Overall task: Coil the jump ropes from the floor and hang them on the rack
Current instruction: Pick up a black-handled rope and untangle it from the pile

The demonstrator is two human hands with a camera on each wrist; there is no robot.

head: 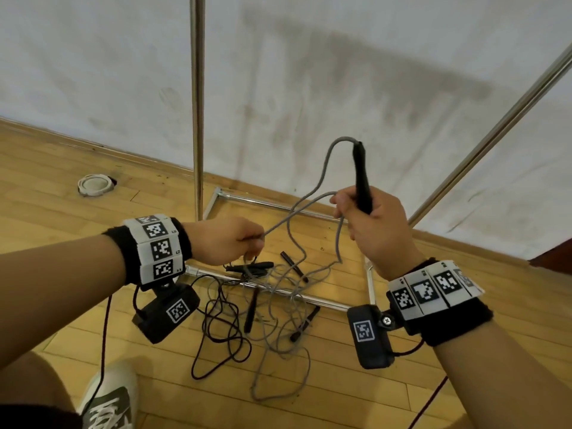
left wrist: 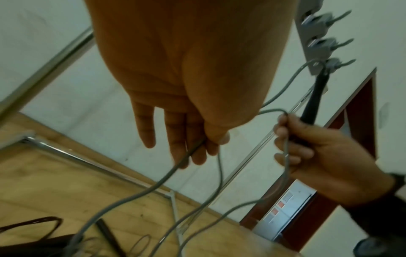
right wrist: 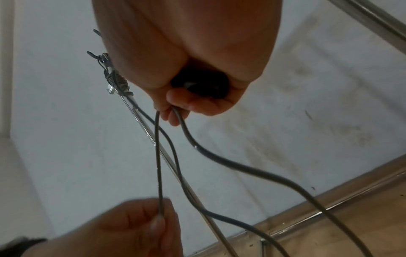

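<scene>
Right hand [head: 376, 224] is up, fist wrapped round a black handle [head: 362, 178] that stands upright, and its fingers also trap a first loop of the grey rope [head: 312, 193]. Left hand [head: 226, 239] sits lower and to the side, thumb and fingers pinching the same rope a little way along, the strand running taut-ish between the two hands.

From there the rope drops to the floor [head: 77, 212], into a tangle [head: 272, 298] of grey and black cords with several loose handles, lying across the rack base [head: 278, 291]. The rack pole [head: 197, 103] rises behind; in the left wrist view hooks [left wrist: 325, 45] show up high, and one seems to carry a rope already in the right wrist view, though it is blurred.

So this looks like early coiling: one loop made, most of the length still down.

Next, likely, the left hand feeds another loop across to the right, which must take it without dropping the handle. Watch for the tangle snagging as the rope lifts.
</scene>
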